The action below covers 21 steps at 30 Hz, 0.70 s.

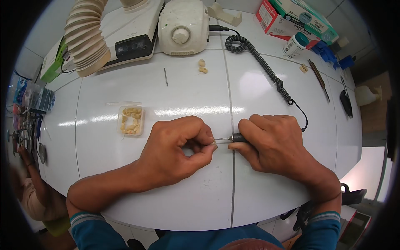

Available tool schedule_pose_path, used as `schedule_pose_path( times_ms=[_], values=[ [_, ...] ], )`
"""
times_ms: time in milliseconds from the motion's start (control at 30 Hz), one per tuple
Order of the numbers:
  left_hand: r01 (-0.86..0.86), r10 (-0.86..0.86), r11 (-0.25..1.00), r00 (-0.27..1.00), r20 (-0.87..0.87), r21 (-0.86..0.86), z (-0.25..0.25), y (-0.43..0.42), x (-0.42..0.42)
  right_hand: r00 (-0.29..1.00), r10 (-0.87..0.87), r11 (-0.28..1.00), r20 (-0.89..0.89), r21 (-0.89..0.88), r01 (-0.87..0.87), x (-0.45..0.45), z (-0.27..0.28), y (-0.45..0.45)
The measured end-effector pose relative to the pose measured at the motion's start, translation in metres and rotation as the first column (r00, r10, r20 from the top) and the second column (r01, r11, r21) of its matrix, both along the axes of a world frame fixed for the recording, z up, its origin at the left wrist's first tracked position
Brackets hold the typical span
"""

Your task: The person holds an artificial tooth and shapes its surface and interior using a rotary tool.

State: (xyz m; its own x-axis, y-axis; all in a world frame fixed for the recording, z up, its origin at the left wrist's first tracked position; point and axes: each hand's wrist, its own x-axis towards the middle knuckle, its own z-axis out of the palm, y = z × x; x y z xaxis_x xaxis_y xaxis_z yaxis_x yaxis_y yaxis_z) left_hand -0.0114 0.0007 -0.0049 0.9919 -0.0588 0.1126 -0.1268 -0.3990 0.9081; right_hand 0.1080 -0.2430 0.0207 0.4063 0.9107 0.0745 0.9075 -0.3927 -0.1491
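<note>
My right hand [277, 141] is wrapped round a dark rotary handpiece [238, 138], its thumb below. From the handpiece's metal nose a thin bur [221, 138] points left and reaches my left fingertips. My left hand [173, 146] is closed in a pinch, thumb against forefinger; what sits between the tips is too small and hidden to name. Left of that hand stands a small clear plastic box [144, 121] holding several yellowish tooth-shaped pieces [132, 111]. Farther back lie a few more such pieces [202, 70] and a thin metal bur or rod [165, 77].
A cream motor unit [183, 29] stands at the back, its coiled cord [266, 66] running right. Beside it are a ribbed suction hose [85, 37], mask boxes [291, 21], a white bottle [296, 45], a pointed tool [319, 79] and a black-handled tool [346, 103]. Another person [37, 191] sits at left.
</note>
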Motion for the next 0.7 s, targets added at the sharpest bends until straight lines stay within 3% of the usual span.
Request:
schedule_pose_path(
  times_ms=[700],
  values=[
    [0.002,-0.002,1.000,1.000,0.013,0.008,-0.0017,0.0010,-0.0002,1.000,-0.010,1.000,-0.006,0.006,0.010,-0.0001,-0.0009,0.0002]
  ],
)
